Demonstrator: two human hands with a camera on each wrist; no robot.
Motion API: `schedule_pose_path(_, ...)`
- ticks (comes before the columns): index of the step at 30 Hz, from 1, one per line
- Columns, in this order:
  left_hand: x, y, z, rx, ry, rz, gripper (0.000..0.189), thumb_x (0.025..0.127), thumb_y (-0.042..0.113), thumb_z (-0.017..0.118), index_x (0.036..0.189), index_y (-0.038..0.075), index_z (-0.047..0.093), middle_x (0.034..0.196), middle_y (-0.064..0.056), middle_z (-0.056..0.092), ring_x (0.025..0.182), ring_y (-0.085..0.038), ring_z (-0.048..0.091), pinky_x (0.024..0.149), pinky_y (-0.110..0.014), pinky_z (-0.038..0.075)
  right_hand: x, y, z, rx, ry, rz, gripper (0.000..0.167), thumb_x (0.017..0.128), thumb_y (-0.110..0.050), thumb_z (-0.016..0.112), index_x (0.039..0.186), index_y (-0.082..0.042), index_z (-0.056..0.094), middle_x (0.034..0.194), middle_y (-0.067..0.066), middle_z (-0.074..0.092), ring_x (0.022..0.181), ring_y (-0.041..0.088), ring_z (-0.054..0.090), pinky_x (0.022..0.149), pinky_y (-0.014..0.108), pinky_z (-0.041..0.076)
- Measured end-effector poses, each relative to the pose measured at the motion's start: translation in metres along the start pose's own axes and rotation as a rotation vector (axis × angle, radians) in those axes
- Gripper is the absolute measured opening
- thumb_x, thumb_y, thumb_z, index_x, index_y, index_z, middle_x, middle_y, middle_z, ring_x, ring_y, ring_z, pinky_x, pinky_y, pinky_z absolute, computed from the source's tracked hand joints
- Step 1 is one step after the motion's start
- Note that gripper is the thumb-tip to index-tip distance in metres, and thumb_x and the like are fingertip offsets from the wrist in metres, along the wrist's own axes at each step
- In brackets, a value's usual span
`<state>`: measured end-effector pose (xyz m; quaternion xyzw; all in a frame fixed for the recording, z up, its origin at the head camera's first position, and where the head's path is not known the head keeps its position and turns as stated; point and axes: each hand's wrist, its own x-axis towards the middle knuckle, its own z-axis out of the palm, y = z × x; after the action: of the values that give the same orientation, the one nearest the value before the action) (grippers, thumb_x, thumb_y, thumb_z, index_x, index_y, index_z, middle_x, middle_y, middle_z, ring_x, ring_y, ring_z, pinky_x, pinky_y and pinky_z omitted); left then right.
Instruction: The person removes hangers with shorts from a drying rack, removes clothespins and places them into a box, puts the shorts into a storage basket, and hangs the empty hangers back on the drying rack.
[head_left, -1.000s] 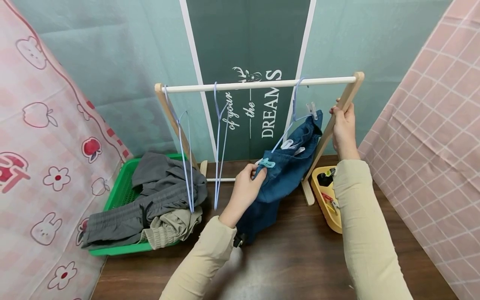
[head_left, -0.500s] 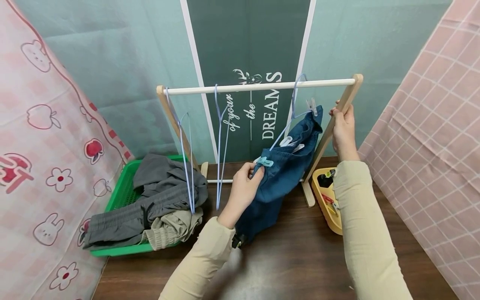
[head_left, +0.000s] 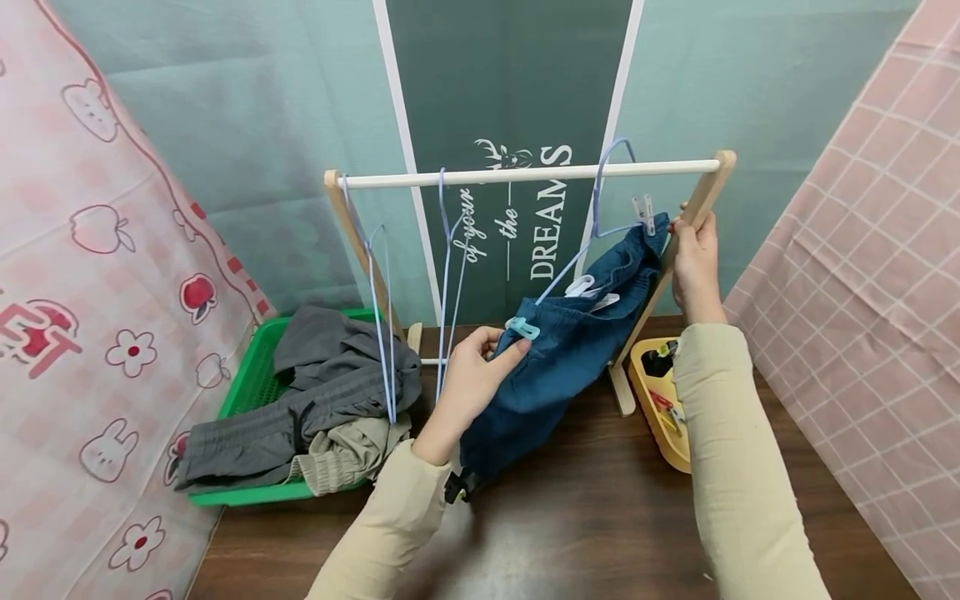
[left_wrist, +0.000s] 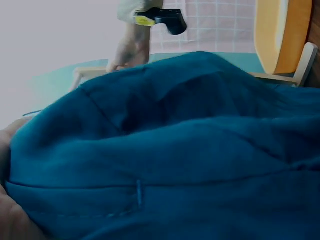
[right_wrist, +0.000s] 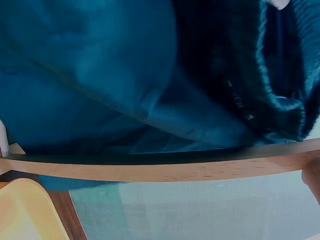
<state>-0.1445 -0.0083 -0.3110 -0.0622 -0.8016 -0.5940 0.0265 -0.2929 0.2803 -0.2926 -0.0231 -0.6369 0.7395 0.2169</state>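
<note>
The left hand [head_left: 474,373] pinches the blue garment [head_left: 551,379], the right hand [head_left: 696,268] grips the three-o'clock post [head_left: 707,190]: hanging seems underway, next likely needing the hook [head_left: 597,196] settled.

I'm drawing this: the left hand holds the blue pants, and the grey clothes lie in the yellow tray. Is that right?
Not quite: the grey clothes lie in the green basket, as the head view shows. The left hand does hold the blue pants.
</note>
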Motion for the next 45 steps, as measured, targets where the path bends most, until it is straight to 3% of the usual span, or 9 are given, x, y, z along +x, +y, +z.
schedule_pose_path(9,-0.011,0.008,-0.029,-0.017,-0.067,-0.032,0.024,0.092,0.023,0.062,0.107,0.004,0.065,0.083,-0.003,0.058,0.074,-0.014,0.049,0.068,-0.026,0.039,0.001,-0.001,-0.002,0.013,0.012,0.019,0.023,0.103,-0.014,0.035,0.123,-0.019,0.043,0.103,-0.006,0.042,0.102,0.009,0.040,0.095,0.025,0.026)
schedule_pose_path(22,-0.022,0.017,-0.081,-0.003,-0.056,-0.063,0.023,0.096,0.022,0.057,0.107,0.003,0.064,0.073,0.003,0.046,0.070,-0.015,0.040,0.067,-0.026,0.034,0.003,-0.003,-0.002,-0.015,0.031,0.014,0.021,0.102,-0.013,0.037,0.120,-0.021,0.044,0.108,-0.007,0.042,0.103,0.008,0.041,0.096,0.025,0.030)
schedule_pose_path(28,-0.029,0.017,-0.104,0.027,-0.075,-0.059,0.022,0.096,0.022,0.056,0.099,0.001,0.060,0.065,0.002,0.036,0.062,-0.014,0.034,0.061,-0.026,0.030,0.002,-0.005,-0.004,-0.096,0.005,0.019,0.023,0.103,-0.018,0.034,0.123,-0.025,0.043,0.142,0.001,0.035,0.119,0.011,0.036,0.100,0.026,0.028)
schedule_pose_path(30,-0.032,0.016,-0.111,0.006,-0.088,-0.052,0.020,0.097,0.019,0.055,0.096,0.000,0.058,0.065,0.002,0.034,0.061,-0.014,0.032,0.062,-0.026,0.030,0.002,-0.006,-0.004,-0.104,-0.008,0.023,0.025,0.103,-0.019,0.032,0.126,-0.023,0.042,0.147,0.002,0.031,0.115,0.010,0.037,0.094,0.022,0.030)
schedule_pose_path(34,-0.037,0.013,-0.125,-0.039,-0.109,-0.039,0.016,0.097,0.017,0.053,0.089,0.004,0.056,0.068,0.004,0.037,0.068,-0.013,0.036,0.066,-0.025,0.031,0.002,-0.006,-0.004,-0.053,0.008,0.034,0.023,0.103,-0.020,0.036,0.125,-0.021,0.043,0.128,-0.003,0.040,0.091,0.005,0.042,0.074,0.015,0.036)
schedule_pose_path(37,-0.041,0.010,-0.135,-0.066,-0.107,-0.023,0.012,0.097,0.017,0.053,0.088,0.014,0.060,0.074,0.008,0.047,0.077,-0.009,0.043,0.071,-0.021,0.037,0.003,-0.006,-0.004,-0.021,0.014,0.042,0.023,0.102,-0.023,0.040,0.125,-0.020,0.043,0.122,-0.003,0.042,0.090,0.003,0.043,0.072,0.013,0.038)
schedule_pose_path(39,-0.044,0.006,-0.143,-0.096,-0.101,-0.003,0.015,0.097,0.015,0.052,0.086,0.020,0.062,0.077,0.011,0.052,0.079,-0.006,0.048,0.072,-0.018,0.041,0.003,-0.007,-0.004,-0.066,0.017,0.048,0.023,0.103,-0.023,0.038,0.125,-0.022,0.043,0.124,-0.004,0.042,0.082,0.001,0.041,0.067,0.014,0.036)
schedule_pose_path(41,-0.048,0.001,-0.152,-0.140,-0.090,0.025,0.020,0.096,0.012,0.052,0.086,0.024,0.064,0.079,0.013,0.056,0.078,-0.003,0.052,0.072,-0.015,0.045,0.003,-0.006,-0.003,-0.068,0.014,0.040,0.022,0.103,-0.020,0.036,0.124,-0.023,0.043,0.124,-0.003,0.043,0.087,0.002,0.043,0.076,0.016,0.036)
schedule_pose_path(45,-0.054,-0.009,-0.168,-0.228,-0.063,0.061,0.026,0.096,0.007,0.051,0.080,0.021,0.066,0.070,0.013,0.054,0.067,-0.001,0.055,0.062,-0.015,0.048,0.002,-0.005,-0.004,-0.012,-0.003,0.007,0.021,0.103,-0.014,0.035,0.120,-0.022,0.043,0.103,-0.006,0.043,0.094,0.006,0.045,0.093,0.024,0.031)
